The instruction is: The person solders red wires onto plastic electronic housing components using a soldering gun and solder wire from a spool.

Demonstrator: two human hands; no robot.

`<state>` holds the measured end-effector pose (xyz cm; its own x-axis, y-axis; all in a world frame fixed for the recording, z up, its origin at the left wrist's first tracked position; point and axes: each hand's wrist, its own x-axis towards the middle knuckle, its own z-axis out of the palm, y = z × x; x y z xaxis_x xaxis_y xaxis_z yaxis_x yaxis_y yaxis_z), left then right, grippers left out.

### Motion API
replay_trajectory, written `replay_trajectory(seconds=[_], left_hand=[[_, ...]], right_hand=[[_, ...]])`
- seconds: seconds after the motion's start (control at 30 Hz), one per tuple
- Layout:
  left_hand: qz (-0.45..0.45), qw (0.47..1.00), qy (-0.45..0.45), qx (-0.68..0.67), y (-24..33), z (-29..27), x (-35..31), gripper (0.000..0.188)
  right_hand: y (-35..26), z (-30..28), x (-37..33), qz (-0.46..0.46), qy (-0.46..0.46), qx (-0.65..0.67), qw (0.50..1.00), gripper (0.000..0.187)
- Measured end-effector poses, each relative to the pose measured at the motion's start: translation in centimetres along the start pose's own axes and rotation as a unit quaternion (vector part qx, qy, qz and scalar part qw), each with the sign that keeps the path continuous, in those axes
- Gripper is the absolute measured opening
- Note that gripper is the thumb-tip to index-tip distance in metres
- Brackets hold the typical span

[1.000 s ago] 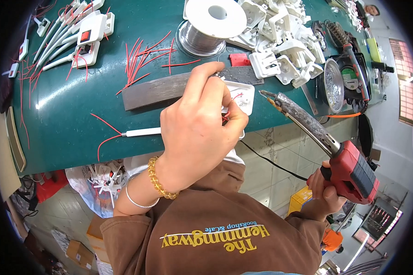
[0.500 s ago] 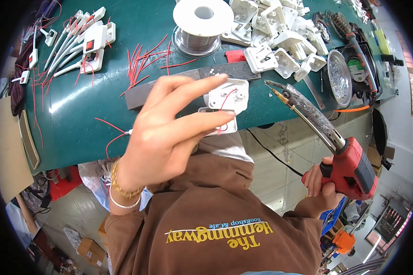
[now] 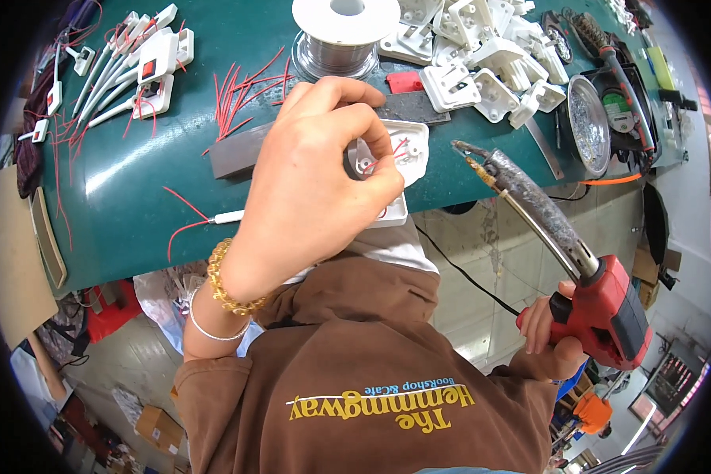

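Observation:
My left hand (image 3: pixel 312 170) is bent over an opened white plastic housing (image 3: pixel 416 162) at the table's front edge. Its thumb and index finger pinch a thin red wire (image 3: pixel 401 148) that runs inside the housing; the fingertips partly hide the grip. A second white part (image 3: pixel 393 215) shows below the thumb. From under my left wrist sticks a white cable end (image 3: pixel 227 217) with two bare-lying red leads. My right hand (image 3: pixel 547 328) is wrapped round the red and black handle of a soldering gun (image 3: pixel 541 205), its tip pointing up-left, apart from the housing.
A solder spool (image 3: pixel 341 57) stands behind a dark grey bar (image 3: pixel 237 152). Loose red wires (image 3: pixel 229 107) lie to its left. White housings (image 3: pixel 474 47) are heaped back right, near a round metal dish (image 3: pixel 587 126). Finished-looking white cabled switches (image 3: pixel 154 63) lie far left.
My left hand's fingers, stretched out before, have curled into a pinch at the red wire. My right hand with the soldering gun has dropped slightly.

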<state>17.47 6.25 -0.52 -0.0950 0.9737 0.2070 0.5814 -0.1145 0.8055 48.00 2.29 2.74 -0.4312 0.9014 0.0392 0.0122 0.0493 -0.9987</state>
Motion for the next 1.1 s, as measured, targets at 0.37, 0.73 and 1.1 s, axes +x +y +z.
replay_trajectory(seconds=[0.37, 0.73, 1.1], left_hand=[[0.034, 0.999, 0.025, 0.018, 0.0, 0.6, -0.5, 0.009], [0.041, 0.998, 0.050, 0.015, 0.0, 0.8, -0.6, 0.011], [0.046, 0.998, 0.050, 0.002, -0.1, 0.9, -0.6, 0.011]], right_hand=[[-0.8, 1.2, 0.0, 0.117, 0.083, -0.053, 0.988, 0.052], [-3.3, 0.0, 0.1, 0.092, -0.007, -0.288, 0.953, 0.052], [-3.2, 0.3, -0.2, 0.195, 0.058, -0.159, 0.966, 0.069]])
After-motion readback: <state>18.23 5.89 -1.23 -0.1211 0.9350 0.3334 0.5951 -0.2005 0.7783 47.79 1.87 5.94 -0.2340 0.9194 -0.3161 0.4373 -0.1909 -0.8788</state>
